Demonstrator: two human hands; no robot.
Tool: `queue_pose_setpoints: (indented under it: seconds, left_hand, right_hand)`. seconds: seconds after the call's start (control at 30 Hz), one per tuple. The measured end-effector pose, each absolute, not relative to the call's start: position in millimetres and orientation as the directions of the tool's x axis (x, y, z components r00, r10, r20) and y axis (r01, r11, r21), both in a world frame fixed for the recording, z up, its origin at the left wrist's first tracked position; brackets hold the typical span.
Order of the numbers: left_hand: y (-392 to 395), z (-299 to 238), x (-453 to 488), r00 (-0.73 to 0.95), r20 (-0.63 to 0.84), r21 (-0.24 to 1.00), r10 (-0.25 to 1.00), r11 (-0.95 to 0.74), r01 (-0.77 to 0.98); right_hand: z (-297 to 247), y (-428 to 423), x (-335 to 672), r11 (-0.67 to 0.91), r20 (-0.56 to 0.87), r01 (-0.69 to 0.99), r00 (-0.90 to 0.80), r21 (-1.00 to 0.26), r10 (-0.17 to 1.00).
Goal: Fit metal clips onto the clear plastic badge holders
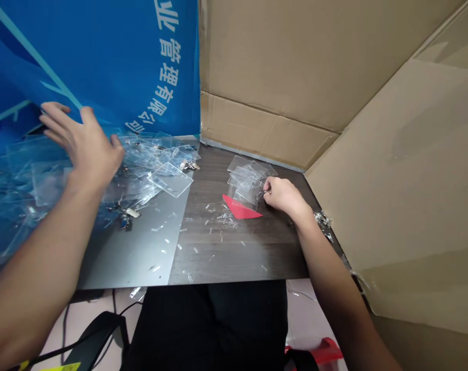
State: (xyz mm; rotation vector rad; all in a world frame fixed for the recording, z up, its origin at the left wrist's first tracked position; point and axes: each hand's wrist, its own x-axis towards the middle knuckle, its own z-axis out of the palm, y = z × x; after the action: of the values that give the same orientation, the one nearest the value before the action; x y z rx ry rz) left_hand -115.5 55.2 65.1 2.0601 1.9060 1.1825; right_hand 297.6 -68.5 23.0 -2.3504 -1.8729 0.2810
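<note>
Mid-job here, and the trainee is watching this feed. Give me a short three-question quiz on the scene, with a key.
1. Which hand is spread over the large pile of clear plastic badge holders?
2. True or false: the red triangular piece lies on the grey metal sheet.
3. What is scattered on the tabletop in front of the person? A) small clear plastic bits B) coins C) screws

Key: 1. Left hand. 2. False, it lies on the dark wood tabletop. 3. A.
</note>
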Motion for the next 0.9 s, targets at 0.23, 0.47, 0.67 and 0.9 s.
queue_pose_setpoints:
  seconds: [0.23, 0.47, 0.67, 0.9]
  left_hand:
    - [54.9, 61.5, -93.1, -0.109, 0.610, 0.475, 0.785, -0.252, 0.843]
    - [44.3, 37.8, -51.8, 0.341, 0.658, 0.354, 0.672, -0.675, 0.648]
    - [20.5, 11.7, -18.6, 0.623, 0.568, 0.322, 0.538, -0.842, 0.433]
    - [-2.3, 9.6, -9.0, 0.764, 0.403, 0.351, 0.504, -0.856, 0.379]
  right_hand:
    - [19.6, -64.9, 291.3, -0.231, 0.064, 0.929, 0.259, -0.290, 0.964]
    - [15.3, -57.8, 280.7, -0.067, 0.095, 0.909, 0.115, -0.411, 0.989]
    - [13.5, -55.6, 268.5, 0.047, -0.016, 0.949, -0.055, -0.311, 0.998]
    - [25.2, -68.7, 250.0, 0.105, 0.034, 0.994, -0.106, 0.022, 0.994]
